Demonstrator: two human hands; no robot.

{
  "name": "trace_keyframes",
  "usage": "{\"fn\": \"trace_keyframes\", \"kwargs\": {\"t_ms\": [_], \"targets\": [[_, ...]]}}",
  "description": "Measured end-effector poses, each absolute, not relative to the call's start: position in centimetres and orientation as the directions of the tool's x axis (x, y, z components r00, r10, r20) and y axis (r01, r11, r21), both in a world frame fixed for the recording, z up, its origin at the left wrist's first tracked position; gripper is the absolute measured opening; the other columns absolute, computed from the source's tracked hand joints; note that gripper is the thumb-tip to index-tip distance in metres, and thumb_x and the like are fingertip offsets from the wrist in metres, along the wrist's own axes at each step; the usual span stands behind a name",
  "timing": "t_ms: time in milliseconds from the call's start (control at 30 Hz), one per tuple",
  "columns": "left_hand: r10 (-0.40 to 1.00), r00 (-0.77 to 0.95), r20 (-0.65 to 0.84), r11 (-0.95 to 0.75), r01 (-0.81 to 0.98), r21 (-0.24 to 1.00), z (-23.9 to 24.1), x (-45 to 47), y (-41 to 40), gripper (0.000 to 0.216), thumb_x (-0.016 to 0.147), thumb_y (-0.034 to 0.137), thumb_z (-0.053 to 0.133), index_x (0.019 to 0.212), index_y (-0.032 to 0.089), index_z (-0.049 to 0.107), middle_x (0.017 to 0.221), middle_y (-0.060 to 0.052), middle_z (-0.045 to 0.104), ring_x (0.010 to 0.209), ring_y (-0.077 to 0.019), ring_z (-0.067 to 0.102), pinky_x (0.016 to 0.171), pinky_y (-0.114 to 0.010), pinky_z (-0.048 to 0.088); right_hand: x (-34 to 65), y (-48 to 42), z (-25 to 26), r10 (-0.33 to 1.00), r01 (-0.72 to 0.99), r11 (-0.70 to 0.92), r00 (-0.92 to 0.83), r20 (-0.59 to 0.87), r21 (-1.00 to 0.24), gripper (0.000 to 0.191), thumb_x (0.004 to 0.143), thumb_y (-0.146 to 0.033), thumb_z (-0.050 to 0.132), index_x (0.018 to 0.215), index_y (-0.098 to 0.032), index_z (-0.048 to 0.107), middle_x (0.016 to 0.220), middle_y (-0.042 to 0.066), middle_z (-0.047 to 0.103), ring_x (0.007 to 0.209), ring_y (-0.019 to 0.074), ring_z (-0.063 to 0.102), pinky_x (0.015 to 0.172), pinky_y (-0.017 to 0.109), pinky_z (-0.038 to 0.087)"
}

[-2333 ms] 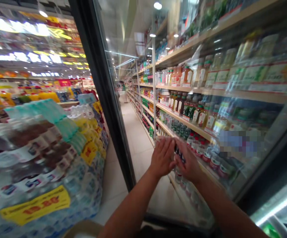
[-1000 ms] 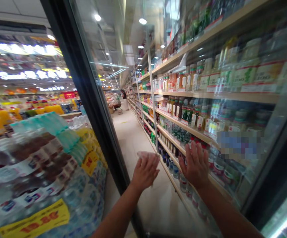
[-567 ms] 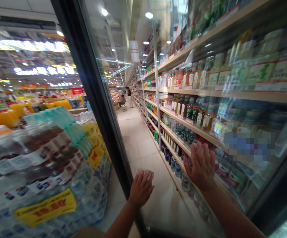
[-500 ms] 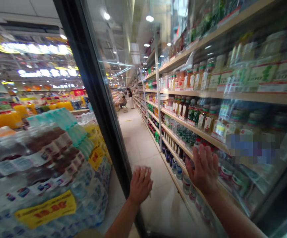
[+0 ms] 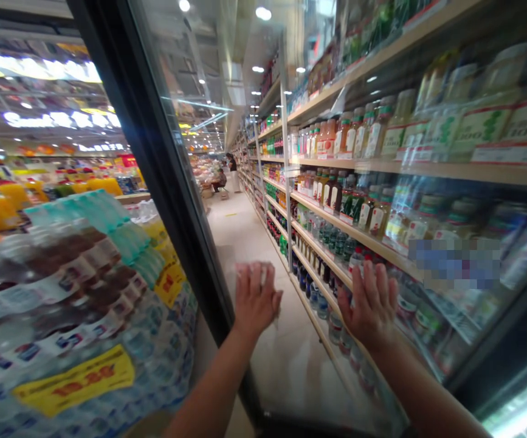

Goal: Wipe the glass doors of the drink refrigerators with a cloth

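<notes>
A glass door (image 5: 299,365) with a dark frame (image 5: 154,146) stands at a slant before me. My left hand (image 5: 254,301) is raised at the glass just right of the frame, fingers extended and slightly bent. Pale blurred patches show round its fingertips; I cannot tell whether they are a reflection. My right hand (image 5: 369,304) lies palm forward at the glass, fingers stretched out and thumb apart, with nothing seen in it. Bottled drinks (image 5: 368,207) on shelves appear in the glass beyond the right hand.
Shrink-wrapped packs of bottles (image 5: 67,274) are stacked on the left, bearing a yellow price sign (image 5: 76,378). A pale floor aisle (image 5: 240,234) runs back along the shelves, with two people (image 5: 232,173) far off. A bright strip (image 5: 525,401) glows at lower right.
My left hand has moved up along the glass, and its fingers are more extended. The right hand stays nearly in place. The view has shifted slightly, moving the door frame leftward.
</notes>
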State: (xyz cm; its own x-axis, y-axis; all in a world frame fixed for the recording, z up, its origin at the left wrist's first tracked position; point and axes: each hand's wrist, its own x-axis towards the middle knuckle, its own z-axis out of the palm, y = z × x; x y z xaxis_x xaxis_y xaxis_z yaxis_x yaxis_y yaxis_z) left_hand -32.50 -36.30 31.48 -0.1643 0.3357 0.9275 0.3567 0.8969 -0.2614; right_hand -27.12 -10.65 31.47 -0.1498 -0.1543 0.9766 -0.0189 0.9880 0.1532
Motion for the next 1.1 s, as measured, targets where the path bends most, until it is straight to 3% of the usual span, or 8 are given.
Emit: {"fn": "trace_keyframes", "kwargs": {"t_ms": [200, 333, 400, 600, 767, 833, 1033, 1100], "targets": [[0.100, -0.186, 0.977, 0.928, 0.371, -0.025, 36.1, -32.6, -34.3, 0.067, 0.100, 0.035, 0.037, 0.157, 0.007, 0.012, 0.163, -0.025, 0.002, 0.150, -0.0435, -0.004, 0.119, -0.069, 0.014, -27.0, -10.7, 31.6, -0.148, -0.034, 0.989, -0.140, 0.979, 0.145, 0.076, 0.090, -0.036, 0.064, 0.153, -0.009, 0.034, 0.149, 0.021, 0.048, 0.143, 0.0364, 0.038, 0.116, 0.051, 0.031], [0.495, -0.110, 0.862, 0.793, 0.461, -0.397, 31.2, -31.2, -32.2, 0.057, 0.096, 0.041, 0.048, 0.150, 0.021, 0.039, 0.162, -0.012, 0.026, 0.153, -0.0302, 0.003, 0.126, -0.051, 0.014, -26.9, -10.6, 31.7, -0.144, -0.047, 0.989, -0.140, 0.980, 0.139, 0.075, 0.090, -0.035, 0.064, 0.154, -0.010, 0.033, 0.149, 0.020, 0.047, 0.143, 0.0360, 0.038, 0.116, 0.052, 0.031], [0.559, -0.082, 0.825, 0.760, 0.449, -0.470, 31.7, -31.3, -32.6, 0.050, 0.094, 0.043, 0.053, 0.142, 0.028, 0.049, 0.159, -0.005, 0.033, 0.154, -0.0265, 0.003, 0.128, -0.044, 0.011, -26.8, -10.6, 31.7, -0.144, -0.055, 0.989, -0.140, 0.980, 0.137, 0.075, 0.090, -0.035, 0.064, 0.154, -0.010, 0.033, 0.149, 0.020, 0.047, 0.143, 0.0358, 0.038, 0.117, 0.051, 0.030], [0.157, -0.144, 0.977, 0.925, 0.368, -0.095, 38.5, -32.4, -34.5, 0.069, 0.099, 0.040, 0.041, 0.155, 0.006, 0.019, 0.162, -0.025, 0.011, 0.151, -0.0418, 0.000, 0.120, -0.065, 0.015, -26.8, -10.8, 31.6, -0.121, -0.066, 0.991, -0.130, 0.984, 0.113, 0.076, 0.089, -0.034, 0.066, 0.154, -0.012, 0.033, 0.148, 0.020, 0.049, 0.142, 0.0357, 0.039, 0.116, 0.052, 0.032], [0.480, -0.042, 0.876, 0.813, 0.397, -0.427, 34.5, -31.2, -32.4, 0.060, 0.095, 0.048, 0.048, 0.148, 0.022, 0.042, 0.155, -0.012, 0.040, 0.153, -0.0316, 0.009, 0.123, -0.050, 0.023, -26.6, -10.8, 31.4, -0.084, -0.099, 0.993, -0.140, 0.987, 0.070, 0.073, 0.090, -0.032, 0.064, 0.154, -0.015, 0.033, 0.146, 0.019, 0.051, 0.140, 0.0357, 0.042, 0.116, 0.051, 0.031], [0.513, -0.069, 0.855, 0.811, 0.367, -0.457, 35.1, -31.3, -32.7, 0.055, 0.094, 0.053, 0.050, 0.142, 0.027, 0.051, 0.151, -0.008, 0.046, 0.153, -0.0285, 0.009, 0.124, -0.045, 0.022, -26.5, -10.8, 31.4, -0.083, -0.106, 0.992, -0.149, 0.985, 0.068, 0.072, 0.091, -0.031, 0.063, 0.155, -0.016, 0.033, 0.146, 0.019, 0.052, 0.140, 0.0363, 0.042, 0.116, 0.052, 0.031], [0.169, -0.129, 0.977, 0.944, 0.306, -0.123, 41.8, -32.1, -34.3, 0.071, 0.099, 0.049, 0.037, 0.153, 0.005, 0.026, 0.161, -0.025, 0.017, 0.152, -0.0393, 0.000, 0.120, -0.059, 0.019, -26.4, -10.9, 31.4, -0.072, -0.105, 0.993, -0.154, 0.985, 0.056, 0.070, 0.092, -0.028, 0.060, 0.155, -0.017, 0.032, 0.146, 0.020, 0.052, 0.140, 0.0376, 0.042, 0.115, 0.054, 0.032], [0.254, -0.096, 0.962, 0.919, 0.335, -0.209, 41.1, -31.7, -33.4, 0.072, 0.097, 0.051, 0.041, 0.153, 0.007, 0.028, 0.162, -0.022, 0.016, 0.152, -0.0382, -0.003, 0.122, -0.056, 0.016, -26.4, -10.9, 31.3, -0.062, -0.107, 0.993, -0.154, 0.986, 0.046, 0.070, 0.092, -0.027, 0.060, 0.155, -0.017, 0.032, 0.146, 0.019, 0.052, 0.139, 0.0373, 0.043, 0.115, 0.053, 0.032]]}}
